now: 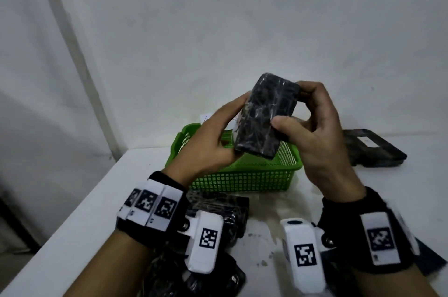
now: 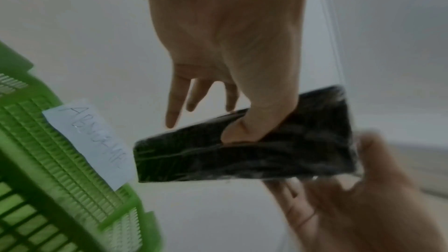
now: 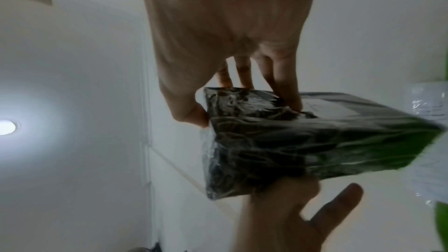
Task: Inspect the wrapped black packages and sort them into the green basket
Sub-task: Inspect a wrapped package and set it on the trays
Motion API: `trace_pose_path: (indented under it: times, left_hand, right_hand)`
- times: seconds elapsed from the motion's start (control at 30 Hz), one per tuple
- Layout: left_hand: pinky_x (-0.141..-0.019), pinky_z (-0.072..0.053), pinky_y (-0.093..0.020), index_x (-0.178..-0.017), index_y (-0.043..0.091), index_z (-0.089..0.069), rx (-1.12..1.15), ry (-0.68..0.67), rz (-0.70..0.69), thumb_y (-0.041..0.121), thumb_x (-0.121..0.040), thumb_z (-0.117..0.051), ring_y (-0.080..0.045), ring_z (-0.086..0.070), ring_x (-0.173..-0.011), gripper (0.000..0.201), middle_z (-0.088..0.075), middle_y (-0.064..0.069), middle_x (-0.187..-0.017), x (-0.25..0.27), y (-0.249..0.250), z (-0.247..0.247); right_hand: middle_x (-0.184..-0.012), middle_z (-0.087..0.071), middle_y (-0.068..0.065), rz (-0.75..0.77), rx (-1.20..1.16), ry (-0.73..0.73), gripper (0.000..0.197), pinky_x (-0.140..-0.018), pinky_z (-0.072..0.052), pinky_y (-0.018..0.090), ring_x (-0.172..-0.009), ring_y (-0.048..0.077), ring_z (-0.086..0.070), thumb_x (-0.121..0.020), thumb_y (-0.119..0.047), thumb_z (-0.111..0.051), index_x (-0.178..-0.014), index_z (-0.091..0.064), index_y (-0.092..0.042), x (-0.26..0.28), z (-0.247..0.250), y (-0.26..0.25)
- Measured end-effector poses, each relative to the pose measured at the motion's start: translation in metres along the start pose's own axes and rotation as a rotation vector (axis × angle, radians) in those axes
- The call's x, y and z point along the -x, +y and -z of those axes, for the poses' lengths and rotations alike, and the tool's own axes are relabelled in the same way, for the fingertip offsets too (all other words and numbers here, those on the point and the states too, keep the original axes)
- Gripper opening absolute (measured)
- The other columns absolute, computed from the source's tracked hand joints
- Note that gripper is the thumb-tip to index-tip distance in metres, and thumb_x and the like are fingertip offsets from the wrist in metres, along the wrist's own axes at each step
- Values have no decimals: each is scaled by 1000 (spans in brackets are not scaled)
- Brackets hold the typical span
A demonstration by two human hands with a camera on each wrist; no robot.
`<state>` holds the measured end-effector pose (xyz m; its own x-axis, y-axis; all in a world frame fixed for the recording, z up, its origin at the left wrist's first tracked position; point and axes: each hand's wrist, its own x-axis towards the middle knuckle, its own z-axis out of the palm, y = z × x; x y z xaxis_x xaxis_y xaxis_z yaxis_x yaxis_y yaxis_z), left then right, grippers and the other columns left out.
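Note:
A black package (image 1: pixel 264 117) wrapped in clear film is held tilted in the air over the green basket (image 1: pixel 244 180). My left hand (image 1: pixel 213 136) grips its lower left side, thumb on the front face. My right hand (image 1: pixel 315 127) pinches its upper right part between thumb and fingers. In the left wrist view my left hand's thumb (image 2: pixel 244 127) presses on the package (image 2: pixel 242 156), beside the basket (image 2: pixel 43 170). The right wrist view shows my right hand's fingers (image 3: pixel 288 91) on top of the package (image 3: pixel 278 141), with my left hand (image 3: pixel 290 217) under it.
A white paper label (image 2: pixel 92 141) with handwriting hangs on the basket's far rim. More wrapped black packages (image 1: pixel 218 209) lie on the white table near my wrists, and flat black ones (image 1: pixel 373 148) lie right of the basket. A white wall stands close behind.

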<state>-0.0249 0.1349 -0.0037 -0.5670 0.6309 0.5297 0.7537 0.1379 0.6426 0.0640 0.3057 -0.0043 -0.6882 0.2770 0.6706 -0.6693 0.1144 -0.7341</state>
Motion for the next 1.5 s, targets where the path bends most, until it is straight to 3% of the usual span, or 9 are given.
trace_pose_path:
  times: [0.17, 0.3, 0.4, 0.6, 0.7, 0.83, 1.0, 1.17, 1.5]
  left_hand:
    - [-98, -55, -46, -149, 43, -40, 367, -217, 223, -7, -85, -51, -23, -47, -139, 82, -41, 21, -154, -3, 3, 25]
    - [-78, -57, -51, -127, 25, -64, 711, -98, 525, 44, -82, -59, -29, -65, -108, 49, -57, -3, -142, -7, 8, 31]
    - [-99, -48, -54, -123, 21, -68, 618, -46, 673, 72, -66, -71, -37, -64, -115, 77, -63, -18, -134, -11, 3, 23]
    - [-81, -61, -45, -131, 19, -55, 684, 169, 474, 30, -67, -80, -22, -70, -99, 70, -67, -5, -122, 0, -13, 13]
    - [-72, -59, -35, -132, 24, -53, 672, 163, 364, 25, -71, -78, -17, -70, -107, 67, -62, -4, -130, 0, -9, 5]
    - [-81, -58, -40, -133, 28, -52, 613, 113, 275, 36, -71, -77, -21, -67, -115, 67, -56, 0, -139, -1, -4, 3]
    - [-85, -52, -47, -118, 30, -66, 721, 126, 335, 63, -89, -47, -25, -67, -108, 49, -66, -1, -126, -16, 24, 30]
    - [-79, -56, -36, -126, 19, -58, 668, -1, 127, 32, -73, -65, -21, -64, -110, 55, -66, -3, -119, -25, 43, 30]
    - [-71, -36, -33, -117, 13, -45, 966, 1, 114, 15, -62, -63, -32, -41, -100, 58, -47, -15, -113, -62, 37, -46]
  right_hand:
    - [-133, -58, 1, 25, 30, -8, 51, -88, -60, 53, -114, 32, -67, -77, -32, -75, -121, -52, -22, 1, 3, 7]
    - [-133, -55, -2, 116, 113, -151, 51, -88, -59, 30, -121, 14, -62, -78, -14, -76, -123, -52, -18, 10, 0, 6]
    - [-140, -50, -2, 187, 237, -324, 52, -98, -56, 35, -131, 20, -56, -81, -17, -78, -127, -54, -22, 16, -2, 7]
    - [-145, -45, -20, -532, 103, -298, 90, -102, -49, 55, -133, 26, -52, -64, -80, -60, -145, -24, -62, -19, 3, 16]
    - [-130, -63, -6, -678, 89, -383, 100, -78, -60, 45, -95, 20, -74, -67, -63, -72, -152, -23, -45, -37, -4, 20]
    - [-111, -68, -2, -544, 72, -286, 94, -57, -56, 26, -72, 7, -74, -67, -35, -67, -152, -27, -33, -38, -5, 24]
    - [-154, -42, -2, -160, 178, -447, 130, -102, -53, 35, -126, 16, -63, -61, -22, -91, -157, -5, -41, -26, 19, 25]
    - [-161, -26, -16, 80, 414, -530, 137, -118, -37, 28, -147, 5, -37, -61, -12, -95, -160, -1, -24, -27, 33, 11]
    - [-148, -42, -27, -51, 764, -488, 116, -106, -48, 27, -135, -13, -42, -61, -26, -94, -153, -25, -41, -27, 125, -28]
